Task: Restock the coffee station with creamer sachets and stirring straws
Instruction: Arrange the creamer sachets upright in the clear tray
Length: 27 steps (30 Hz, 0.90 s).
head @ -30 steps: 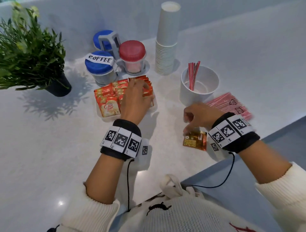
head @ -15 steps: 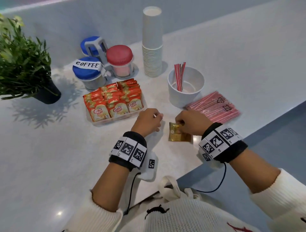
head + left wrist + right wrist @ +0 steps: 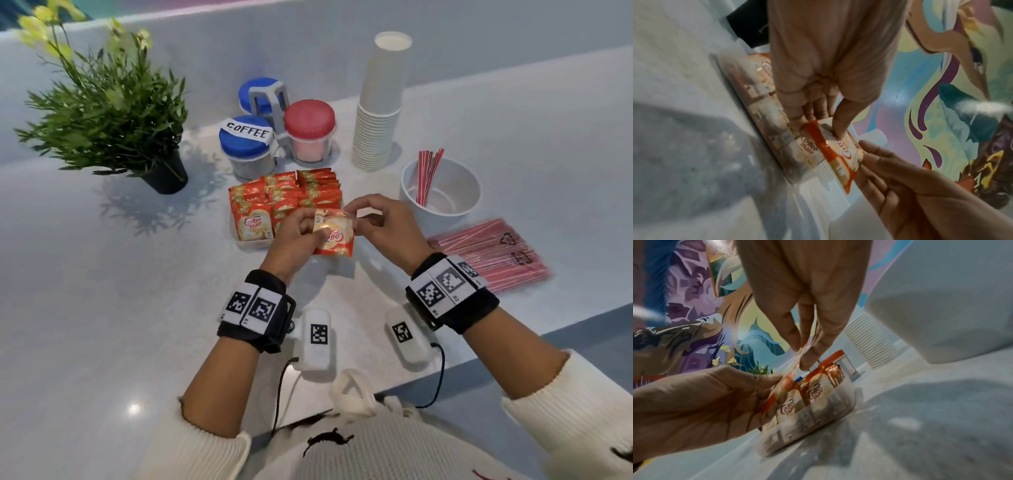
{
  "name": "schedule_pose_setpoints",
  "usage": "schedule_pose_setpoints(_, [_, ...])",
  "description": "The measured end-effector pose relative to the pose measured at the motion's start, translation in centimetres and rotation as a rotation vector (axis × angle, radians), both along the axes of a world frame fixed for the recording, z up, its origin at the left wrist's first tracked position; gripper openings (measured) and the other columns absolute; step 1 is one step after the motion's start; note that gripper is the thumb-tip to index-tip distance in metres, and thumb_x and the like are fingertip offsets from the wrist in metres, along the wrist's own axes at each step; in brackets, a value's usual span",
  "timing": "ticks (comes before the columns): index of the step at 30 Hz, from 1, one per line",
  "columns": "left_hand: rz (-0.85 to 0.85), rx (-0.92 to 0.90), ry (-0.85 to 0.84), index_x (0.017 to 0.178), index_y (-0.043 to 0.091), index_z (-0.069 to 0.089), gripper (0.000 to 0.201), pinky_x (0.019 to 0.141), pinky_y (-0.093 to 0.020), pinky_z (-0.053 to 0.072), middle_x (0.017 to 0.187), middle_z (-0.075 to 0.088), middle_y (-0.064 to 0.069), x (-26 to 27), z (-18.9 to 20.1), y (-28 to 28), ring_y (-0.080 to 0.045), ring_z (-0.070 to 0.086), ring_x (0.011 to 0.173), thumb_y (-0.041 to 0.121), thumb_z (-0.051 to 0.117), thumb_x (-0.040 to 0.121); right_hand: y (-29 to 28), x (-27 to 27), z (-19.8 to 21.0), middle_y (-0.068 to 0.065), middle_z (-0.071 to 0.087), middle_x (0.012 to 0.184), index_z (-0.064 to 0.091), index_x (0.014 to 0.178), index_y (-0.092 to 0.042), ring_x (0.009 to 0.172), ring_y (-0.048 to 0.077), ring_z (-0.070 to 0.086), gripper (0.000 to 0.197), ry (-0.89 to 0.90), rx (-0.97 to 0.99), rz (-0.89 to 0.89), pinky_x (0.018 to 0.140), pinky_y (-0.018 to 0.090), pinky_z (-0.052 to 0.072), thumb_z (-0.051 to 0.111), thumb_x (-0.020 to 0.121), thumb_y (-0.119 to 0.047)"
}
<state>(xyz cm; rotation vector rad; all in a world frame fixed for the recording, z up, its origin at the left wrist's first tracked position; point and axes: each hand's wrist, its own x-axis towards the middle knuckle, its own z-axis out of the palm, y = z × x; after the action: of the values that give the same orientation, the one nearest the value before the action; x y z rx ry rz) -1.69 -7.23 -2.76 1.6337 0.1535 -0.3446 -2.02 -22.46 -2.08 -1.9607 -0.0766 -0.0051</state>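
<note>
Both hands hold a small bunch of orange Coffee-mate creamer sachets (image 3: 335,236) just above the counter, at the front right corner of the clear tray (image 3: 251,244). My left hand (image 3: 317,233) grips them from the left with the thumb pressed on the face (image 3: 838,129). From the right, my right hand (image 3: 352,214) pinches their top edge (image 3: 797,356). The tray holds several upright rows of sachets (image 3: 294,192). A white cup (image 3: 459,212) with a few red straws (image 3: 428,174) stands to the right. A wrapped pack of red straws (image 3: 489,253) lies beyond my right wrist.
Behind the tray stand jars with blue and red lids, one labelled COFFEE (image 3: 248,132). A tall stack of paper cups (image 3: 380,102) stands behind the white cup. A potted plant (image 3: 102,109) stands at the far left. The counter's front edge runs below my right forearm.
My right hand has lifted the sachets off the counter and carried them toward the tray. The left hand has come off the tray and now grips them too.
</note>
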Motion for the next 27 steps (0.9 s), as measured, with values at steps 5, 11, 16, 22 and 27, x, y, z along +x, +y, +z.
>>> schedule_pose_setpoints(5, [0.062,0.054,-0.107,0.106,0.007,0.056,0.024,0.072,-0.02,0.053,0.102,0.064,-0.007,-0.1,0.3,1.9,-0.014,0.063,0.087,-0.007,0.055,0.087,2.2,1.7,0.4,0.008,0.062,0.1,0.063,0.108,-0.006,0.075,0.025,0.061,0.033,0.062,-0.087,0.066,0.078,0.04,0.056,0.062,0.077,0.007])
schedule_pose_setpoints(11, [0.161,0.063,-0.196,0.095,0.006,0.06,0.013,0.083,-0.034,0.052,0.099,0.064,-0.013,0.1,0.8,4.3,-0.024,0.062,0.092,-0.002,0.061,0.085,5.2,3.2,1.2,0.009,0.062,0.084,0.065,0.093,0.0,0.081,0.022,0.059,0.017,0.019,-0.146,0.126,0.081,0.038,0.052,0.063,0.077,0.004])
schedule_pose_setpoints(16, [0.084,0.222,-0.167,0.065,0.018,0.058,0.022,0.083,-0.041,0.05,0.082,0.064,-0.01,1.0,1.1,6.8,-0.02,0.057,0.079,0.003,0.072,0.075,7.4,4.2,2.0,-0.006,0.057,0.074,0.063,0.089,-0.007,0.068,0.005,0.052,0.018,0.006,-0.045,0.156,0.07,0.016,0.045,0.064,0.077,0.005])
schedule_pose_setpoints(22, [0.217,0.087,-0.204,0.089,0.011,0.061,0.013,0.063,-0.019,0.054,0.083,0.064,-0.004,2.1,1.9,8.4,-0.005,0.061,0.064,-0.001,0.062,0.084,9.2,5.6,1.8,0.012,0.065,0.09,0.055,0.093,-0.011,0.088,0.028,0.064,0.02,0.111,0.01,0.138,0.082,0.046,0.055,0.068,0.079,-0.005])
schedule_pose_setpoints(27, [0.264,0.27,-0.185,0.092,0.011,0.061,0.018,0.071,-0.025,0.049,0.083,0.062,-0.005,3.0,1.2,9.8,-0.016,0.058,0.077,0.005,0.071,0.078,10.1,6.3,2.6,0.011,0.069,0.09,0.065,0.085,-0.009,0.087,0.026,0.064,0.003,-0.019,-0.241,0.209,0.081,0.038,0.053,0.065,0.082,-0.009])
